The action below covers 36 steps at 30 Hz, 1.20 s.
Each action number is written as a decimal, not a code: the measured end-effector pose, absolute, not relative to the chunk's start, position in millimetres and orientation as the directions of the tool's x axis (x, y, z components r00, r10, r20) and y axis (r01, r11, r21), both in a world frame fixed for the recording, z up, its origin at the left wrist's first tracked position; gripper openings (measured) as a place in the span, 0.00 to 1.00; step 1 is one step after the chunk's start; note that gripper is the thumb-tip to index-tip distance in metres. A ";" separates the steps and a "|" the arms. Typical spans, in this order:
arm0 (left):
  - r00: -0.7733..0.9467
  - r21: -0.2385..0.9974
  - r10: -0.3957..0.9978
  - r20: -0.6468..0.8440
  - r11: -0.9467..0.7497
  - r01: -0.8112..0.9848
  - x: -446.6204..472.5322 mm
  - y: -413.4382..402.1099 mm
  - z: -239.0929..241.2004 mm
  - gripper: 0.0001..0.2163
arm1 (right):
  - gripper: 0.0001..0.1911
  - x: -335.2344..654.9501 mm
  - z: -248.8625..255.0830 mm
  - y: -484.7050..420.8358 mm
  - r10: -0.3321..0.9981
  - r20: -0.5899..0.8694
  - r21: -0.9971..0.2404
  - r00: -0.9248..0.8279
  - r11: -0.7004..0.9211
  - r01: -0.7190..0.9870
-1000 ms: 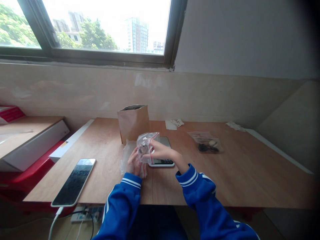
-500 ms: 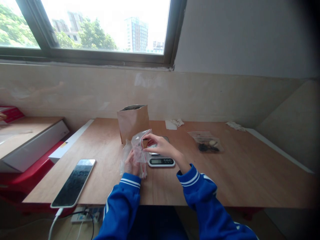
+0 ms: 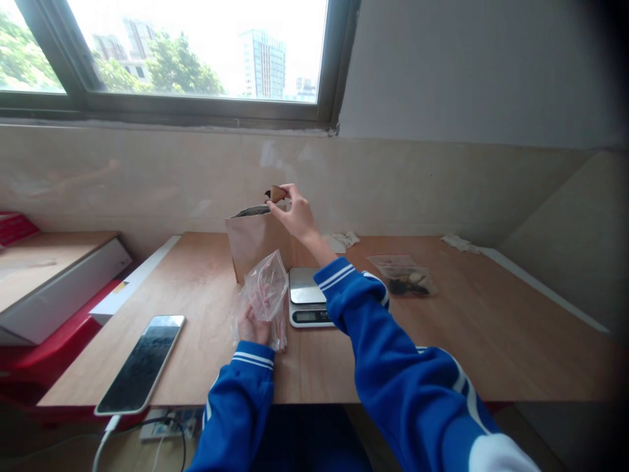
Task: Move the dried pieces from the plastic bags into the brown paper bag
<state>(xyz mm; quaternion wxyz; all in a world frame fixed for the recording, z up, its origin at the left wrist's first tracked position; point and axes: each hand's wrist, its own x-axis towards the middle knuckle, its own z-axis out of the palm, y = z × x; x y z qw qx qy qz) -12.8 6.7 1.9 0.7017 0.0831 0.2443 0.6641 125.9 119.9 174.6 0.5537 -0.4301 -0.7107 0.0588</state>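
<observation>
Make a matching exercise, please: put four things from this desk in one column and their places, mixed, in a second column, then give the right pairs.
Things:
1. small brown piece
2. clear zip bag
3. kitchen scale
4. phone

Places:
A. lying flat near the front left edge of the desk
B. held up in the left hand
C. pinched in the right hand above the open brown paper bag
D. on the desk just right of the clear bag

Pairs: 1-C, 2-B, 3-D, 4-A
</observation>
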 end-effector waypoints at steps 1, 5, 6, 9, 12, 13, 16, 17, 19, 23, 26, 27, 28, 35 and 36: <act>-0.012 0.448 0.971 -0.238 0.099 -0.889 -12.7 7.1 1.5 0.14 | 0.19 122.0 173.1 126.3 0.693 0.720 -0.544 -0.050 0.607 0.580; -0.034 0.467 0.970 -0.241 0.086 -0.880 -12.4 8.4 1.2 0.14 | 0.16 115.7 161.0 135.4 0.744 0.656 -0.508 -0.125 0.557 0.657; -0.032 0.468 0.971 -0.238 0.086 -0.880 -12.4 8.7 1.1 0.14 | 0.16 115.8 158.1 135.3 0.742 0.658 -0.507 -0.129 0.563 0.653; -0.037 0.450 0.970 -0.241 0.078 -0.890 -12.6 9.6 0.5 0.13 | 0.17 117.5 154.2 133.5 0.731 0.667 -0.502 -0.143 0.582 0.640; -0.048 0.437 0.966 -0.255 0.070 -0.897 -12.6 9.5 0.3 0.13 | 0.17 117.6 158.8 130.6 0.757 0.633 -0.469 -0.163 0.542 0.697; -0.047 0.440 0.965 -0.257 0.073 -0.895 -12.5 9.3 0.4 0.13 | 0.17 116.8 161.4 129.4 0.769 0.616 -0.449 -0.171 0.522 0.726; -0.036 0.456 0.964 -0.262 0.091 -0.885 -11.8 8.6 1.0 0.12 | 0.17 112.2 167.7 125.5 0.809 0.549 -0.375 -0.211 0.464 0.802; -0.033 0.468 0.965 -0.260 0.096 -0.878 -11.6 8.6 0.9 0.12 | 0.17 110.2 168.5 124.4 0.822 0.525 -0.353 -0.222 0.448 0.822; -0.031 0.506 0.970 -0.243 0.099 -0.857 -11.4 8.7 0.2 0.11 | 0.19 106.5 167.8 123.0 0.842 0.486 -0.318 -0.233 0.419 0.850; -0.020 0.550 0.979 -0.204 0.097 -0.830 -12.0 9.1 -2.3 0.11 | 0.22 103.2 162.3 122.6 0.848 0.475 -0.303 -0.236 0.409 0.860; -0.004 0.512 0.977 -0.214 0.109 -0.852 -12.8 8.2 -1.9 0.12 | 0.23 107.3 159.9 117.8 0.788 0.558 -0.336 -0.260 0.501 0.798; 0.001 0.503 0.976 -0.217 0.112 -0.857 -12.9 7.6 -1.1 0.12 | 0.23 109.9 159.0 113.6 0.756 0.602 -0.354 -0.256 0.540 0.763; 0.005 0.497 0.976 -0.218 0.115 -0.860 -12.9 7.1 -0.2 0.11 | 0.22 113.0 157.3 107.6 0.726 0.647 -0.378 -0.234 0.572 0.728; -0.016 0.530 0.987 -0.163 0.074 -0.844 -9.2 5.2 2.0 0.11 | 0.16 134.3 100.9 33.9 0.849 0.525 -0.767 -0.059 0.502 0.400; -0.018 0.539 0.987 -0.158 0.071 -0.839 -8.6 5.0 1.6 0.11 | 0.17 137.3 88.2 25.5 0.878 0.475 -0.802 -0.062 0.461 0.380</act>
